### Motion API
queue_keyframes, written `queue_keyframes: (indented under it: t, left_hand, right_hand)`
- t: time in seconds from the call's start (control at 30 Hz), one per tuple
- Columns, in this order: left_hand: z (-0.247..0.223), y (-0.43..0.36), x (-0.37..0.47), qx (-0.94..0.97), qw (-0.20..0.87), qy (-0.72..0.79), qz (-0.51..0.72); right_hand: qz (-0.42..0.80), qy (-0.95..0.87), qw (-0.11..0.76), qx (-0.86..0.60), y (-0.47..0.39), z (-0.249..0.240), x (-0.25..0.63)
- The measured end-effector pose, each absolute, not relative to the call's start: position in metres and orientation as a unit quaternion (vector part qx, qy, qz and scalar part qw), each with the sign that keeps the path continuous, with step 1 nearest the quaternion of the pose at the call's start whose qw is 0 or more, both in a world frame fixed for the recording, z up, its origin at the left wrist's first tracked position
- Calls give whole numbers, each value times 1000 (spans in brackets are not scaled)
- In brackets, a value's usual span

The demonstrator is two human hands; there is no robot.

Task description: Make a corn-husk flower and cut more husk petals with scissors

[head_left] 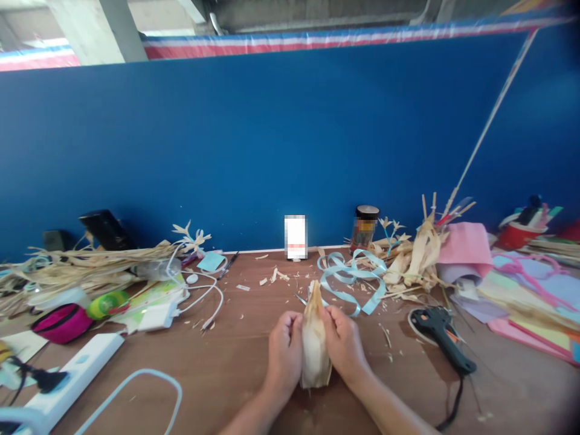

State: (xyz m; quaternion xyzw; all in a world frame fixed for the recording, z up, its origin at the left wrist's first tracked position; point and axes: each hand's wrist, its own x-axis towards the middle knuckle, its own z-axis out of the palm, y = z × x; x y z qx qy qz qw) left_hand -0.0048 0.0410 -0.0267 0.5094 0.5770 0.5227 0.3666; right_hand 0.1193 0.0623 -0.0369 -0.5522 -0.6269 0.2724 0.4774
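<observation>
The left hand (285,345) and right hand (345,339) pinch a dried husk (316,353) from both sides; it looks light, papery, easily torn, best gripped gently there.

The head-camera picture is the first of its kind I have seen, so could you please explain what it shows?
There is no machine here: the left hand and right hand are a person's own, bare. One camera, worn on that person's head, looks forward and down. Between them, the hands hold a pale piece of what looks like dry husk, its narrow end pointing away. Below is a brown table. To the right lies a glue gun; to the left, a white power strip. Blue ribbon curls beyond the right hand, and a blue panel stands behind.
</observation>
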Motion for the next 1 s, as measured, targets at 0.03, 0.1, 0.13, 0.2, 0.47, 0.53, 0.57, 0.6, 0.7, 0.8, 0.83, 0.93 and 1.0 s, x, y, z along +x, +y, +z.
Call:
queue_keyframes:
  t: [0.03, 0.1, 0.13, 0.2, 0.47, 0.53, 0.57, 0.6, 0.7, 0.8, 0.83, 0.93, 1.0]
  left_hand:
    - [-27, 43, -7, 493, 381, 583, 523]
    - [-28, 45, -9, 466, 437, 573, 514]
    - [-28, 46, -9, 467, 469, 555, 504]
    - [-29, 45, -6, 501, 510, 506, 482]
    - [-31, 43, -6, 457, 464, 497, 573]
    - [-31, 45, -10, 457, 435, 519, 577]
    - [-32, 47, -12, 454, 424, 533, 575]
    - [-33, 48, -13, 449, 414, 545, 574]
    - [-36, 51, -15, 431, 401, 566, 577]
    - [-37, 53, -18, 426, 397, 569, 581]
    - [-37, 54, -19, 426, 391, 571, 583]
    - [-31, 53, -22, 428, 355, 583, 592]
    - [-26, 51, -22, 442, 330, 594, 586]
  right_hand:
    - [261, -617, 481, -566, 65, -36, 123]
    - [236, -598, 489, -590, 68, -33, 130]
    - [229, -592, 493, -595, 69, -31, 132]
    - [233, -587, 507, -587, 69, -27, 133]
    - [552, -533, 468, -438, 56, -31, 111]
    - [565, -524, 459, -442, 57, -33, 110]
    - [563, -519, 463, -447, 57, -33, 110]
    - [562, -514, 466, -450, 59, -33, 110]
    - [563, -518, 467, -443, 62, -33, 113]
    - [580, -518, 464, -424, 63, -30, 115]
    - [597, -506, 464, -415, 63, -28, 115]
    - [652, -453, 462, -395, 60, -26, 113]
    - [659, -461, 446, -393, 58, -26, 113]
